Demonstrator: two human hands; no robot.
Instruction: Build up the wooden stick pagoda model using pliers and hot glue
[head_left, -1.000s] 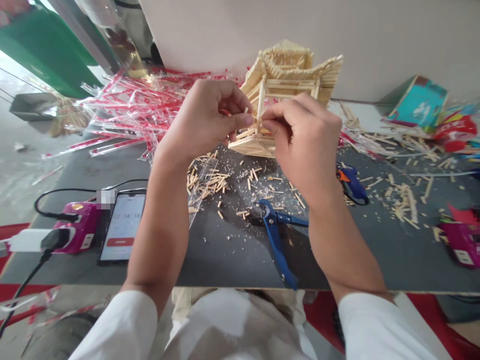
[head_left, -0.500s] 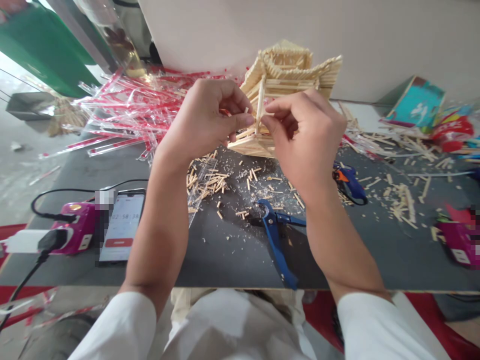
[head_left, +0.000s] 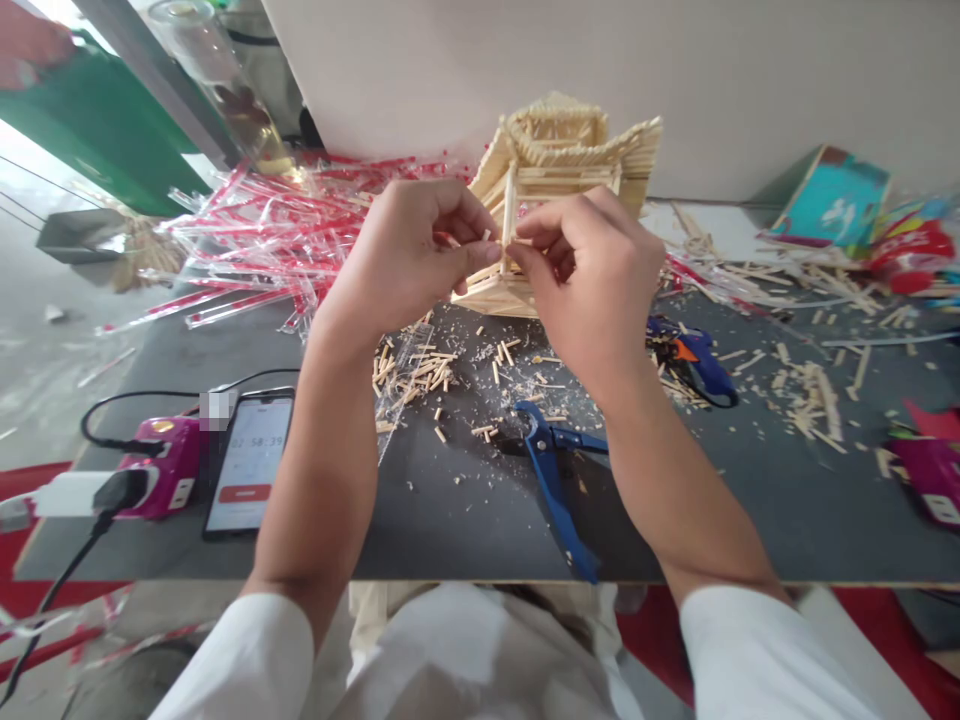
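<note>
A small house model (head_left: 570, 150) built of pale wooden sticks stands at the back of the grey table (head_left: 450, 500). My left hand (head_left: 409, 255) and my right hand (head_left: 592, 270) meet at its front corner. Both pinch with fingertips around an upright stick (head_left: 509, 205) of the frame. The left thumb and forefinger also hold a short stick piece (head_left: 489, 236) close against that post. The lower front of the model is hidden behind my fingers.
Blue cutters (head_left: 555, 475) lie open below my hands among cut stick bits (head_left: 416, 370). A blue glue gun (head_left: 694, 360) lies to the right, red-and-clear wrappers (head_left: 277, 230) to the left. A phone (head_left: 247, 465) and magenta device (head_left: 161, 470) sit at the near left.
My hands keep the same pinch on the model's corner post. The view has shifted slightly, so everything sits a little lower and to the left.
</note>
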